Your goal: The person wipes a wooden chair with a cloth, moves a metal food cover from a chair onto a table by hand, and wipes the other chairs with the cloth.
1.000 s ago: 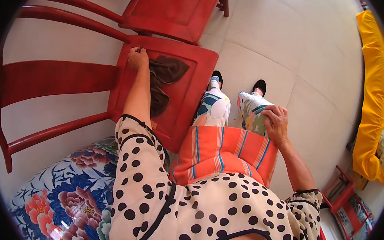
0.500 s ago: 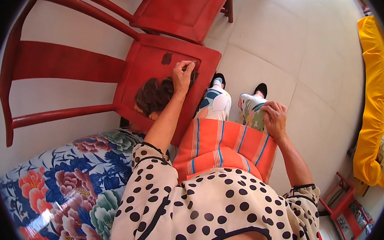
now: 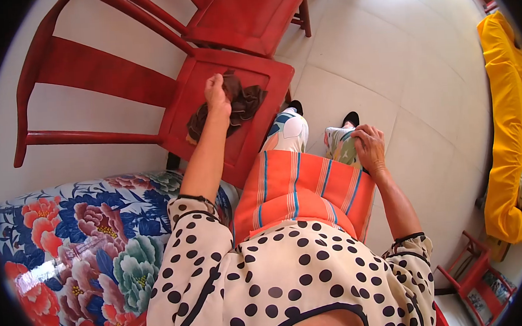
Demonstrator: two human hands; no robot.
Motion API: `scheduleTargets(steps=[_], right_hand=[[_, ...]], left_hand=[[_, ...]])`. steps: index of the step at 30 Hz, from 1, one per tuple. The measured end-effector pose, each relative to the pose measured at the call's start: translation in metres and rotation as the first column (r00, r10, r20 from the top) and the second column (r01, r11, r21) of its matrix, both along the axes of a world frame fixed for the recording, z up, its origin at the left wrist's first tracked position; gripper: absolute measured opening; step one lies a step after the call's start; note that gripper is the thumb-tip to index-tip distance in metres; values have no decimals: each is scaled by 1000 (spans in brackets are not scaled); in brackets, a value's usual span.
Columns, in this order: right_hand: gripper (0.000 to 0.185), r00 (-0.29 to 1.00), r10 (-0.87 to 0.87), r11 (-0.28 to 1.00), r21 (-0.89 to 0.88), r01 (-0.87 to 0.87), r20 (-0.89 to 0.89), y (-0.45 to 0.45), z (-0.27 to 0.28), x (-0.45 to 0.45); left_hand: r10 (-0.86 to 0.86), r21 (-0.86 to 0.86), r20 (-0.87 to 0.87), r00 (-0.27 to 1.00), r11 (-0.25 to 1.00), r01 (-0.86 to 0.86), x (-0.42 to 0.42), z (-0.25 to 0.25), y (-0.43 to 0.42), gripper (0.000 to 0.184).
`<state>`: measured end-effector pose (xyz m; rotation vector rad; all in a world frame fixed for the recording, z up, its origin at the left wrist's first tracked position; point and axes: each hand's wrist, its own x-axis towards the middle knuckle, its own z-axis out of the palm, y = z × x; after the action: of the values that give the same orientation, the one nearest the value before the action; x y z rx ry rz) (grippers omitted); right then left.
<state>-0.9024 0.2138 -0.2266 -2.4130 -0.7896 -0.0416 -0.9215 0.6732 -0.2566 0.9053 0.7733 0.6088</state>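
Note:
On the red wooden chair seat (image 3: pixel 250 137) lies a crumpled dark brown cloth (image 3: pixel 245 104), soft and thin. My left hand (image 3: pixel 217 97) is closed at its upper left part, the fingers pinched together on the fabric. Part of the cloth is hidden behind the hand and wrist. My right hand (image 3: pixel 370 147) rests at the knee of my patterned trousers (image 3: pixel 339 143), beside the corner of an orange striped fabric piece (image 3: pixel 298 181) across my lap. Its fingers are bent loosely over the knee, with nothing seen in them.
Another red chair (image 3: pixel 246 14) stands against the far side of the near one. To my left is a glossy surface with a peony pattern (image 3: pixel 98 244). A yellow cloth (image 3: pixel 507 130) covers something along the right, near a small red chair (image 3: pixel 480 281). Pale tiles (image 3: pixel 386 54) cover the floor.
My left hand has moved left across the seat from the cloth's right side. The brown cloth is bunched differently, reaching higher beside the hand. My right hand stays at the knee.

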Motion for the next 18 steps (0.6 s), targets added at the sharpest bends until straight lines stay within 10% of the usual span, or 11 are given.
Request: scheduleTargets(steps=[3, 7, 13, 18], right_hand=[[13, 1000, -10, 1000, -22, 10, 0, -4, -2, 0], [13, 1000, -17, 999, -33, 16, -10, -6, 0, 1], [12, 999, -6, 1000, -30, 5, -32, -3, 3, 1], [12, 999, 4, 1000, -15, -4, -44, 0, 6, 1]], left_hand=[[-136, -107, -127, 983, 987, 123, 18, -38, -9, 13], [-160, 240, -371, 915, 935, 261, 44, -69, -26, 12], [-34, 801, -410, 911, 464, 378, 34, -64, -43, 19], [-95, 835, -493, 865, 227, 501, 17, -42, -60, 22]])
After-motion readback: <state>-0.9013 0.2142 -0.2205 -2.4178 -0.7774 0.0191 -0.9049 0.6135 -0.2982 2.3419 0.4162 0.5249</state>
